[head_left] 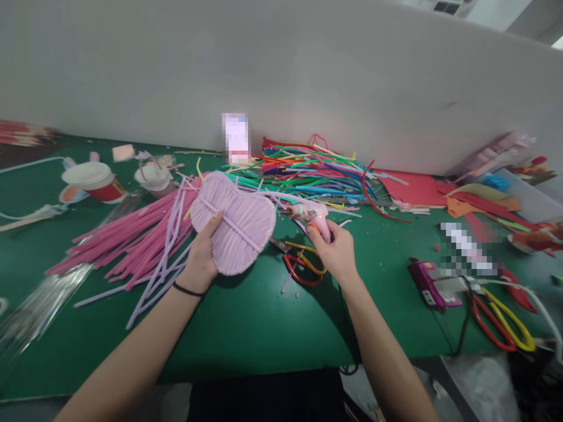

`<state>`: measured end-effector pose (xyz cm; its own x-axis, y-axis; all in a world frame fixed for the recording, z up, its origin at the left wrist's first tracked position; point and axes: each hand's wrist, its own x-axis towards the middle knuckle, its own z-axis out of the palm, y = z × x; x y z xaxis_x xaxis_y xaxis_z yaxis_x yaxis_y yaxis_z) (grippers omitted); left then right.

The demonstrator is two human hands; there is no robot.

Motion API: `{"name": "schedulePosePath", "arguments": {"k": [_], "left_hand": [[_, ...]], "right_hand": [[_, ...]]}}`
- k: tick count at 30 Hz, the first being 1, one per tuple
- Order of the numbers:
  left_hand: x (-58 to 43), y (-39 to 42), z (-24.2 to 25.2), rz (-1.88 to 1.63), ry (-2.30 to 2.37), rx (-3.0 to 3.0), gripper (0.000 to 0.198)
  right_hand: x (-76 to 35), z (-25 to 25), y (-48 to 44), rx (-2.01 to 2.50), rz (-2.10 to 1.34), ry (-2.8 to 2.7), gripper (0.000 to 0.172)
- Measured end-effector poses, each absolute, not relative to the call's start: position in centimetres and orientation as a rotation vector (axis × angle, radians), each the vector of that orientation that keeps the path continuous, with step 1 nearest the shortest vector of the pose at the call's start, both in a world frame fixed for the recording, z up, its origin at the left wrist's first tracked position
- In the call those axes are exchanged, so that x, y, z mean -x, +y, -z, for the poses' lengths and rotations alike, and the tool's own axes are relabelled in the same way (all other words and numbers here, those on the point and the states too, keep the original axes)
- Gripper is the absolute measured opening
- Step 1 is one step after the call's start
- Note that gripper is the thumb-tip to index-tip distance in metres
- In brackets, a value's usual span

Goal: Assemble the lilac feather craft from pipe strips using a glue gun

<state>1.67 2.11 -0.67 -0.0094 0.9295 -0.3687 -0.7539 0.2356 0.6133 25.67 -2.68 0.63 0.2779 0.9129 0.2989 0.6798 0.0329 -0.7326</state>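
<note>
My left hand (203, 252) grips a lilac heart-shaped piece (244, 220) that looks made of pipe cleaners laid side by side, with one strip running across it. The thumb lies on its face and the other fingers are hidden behind. In my right hand (336, 249) is a pink glue gun (320, 218), its nozzle pointing left at the heart's right edge, with a gap between them. A finger rests by the orange trigger. Below the glue gun, scissors (303, 271) with red and yellow handles lie on the table.
Pink pipe cleaners (127, 231) and lilac pipe cleaners (165, 269) spread on the left, near a paper cup (94, 179). Mixed coloured pipe cleaners (308, 170) are heaped along the wall. On the right are a purple power strip (426, 284), a second pair of scissors (505, 319) and red sheets (413, 189).
</note>
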Motion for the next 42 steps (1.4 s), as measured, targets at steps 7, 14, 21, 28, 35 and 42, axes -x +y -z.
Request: {"name": "schedulePosePath", "arguments": {"k": [7,14,21,28,35,42], "left_hand": [[0.8,3.1,-0.1,-1.55,0.781,-0.282,0.038],[0.6,2.8,-0.6,-1.532,0.781,-0.302,0.041],[-0.8,1.8,-0.6,-1.399,0.766,-0.263,0.047],[-2.4,0.9,-1.7,-1.362,0.7,-0.31,0.042],[-5.9,0.1,-2.5,-1.417,0.674,-0.38,0.044],[-2.3,-5.1,-5.1,-0.474,0.715,-1.206,0.025]], "right_hand": [[-25.8,0.5,-2.0,2.014,-0.249,-1.602,0.035],[-25.1,2.9,-0.5,2.342,-0.039,-1.604,0.042],[-25.3,0.5,-1.7,2.011,-0.083,-1.529,0.046],[-18.4,-1.1,-5.7,1.24,-1.095,-1.303,0.051],[-14.6,-0.6,-4.9,1.003,-1.112,-0.913,0.031],[-21.0,-4.7,-1.2,0.892,-0.818,-0.722,0.033]]}}
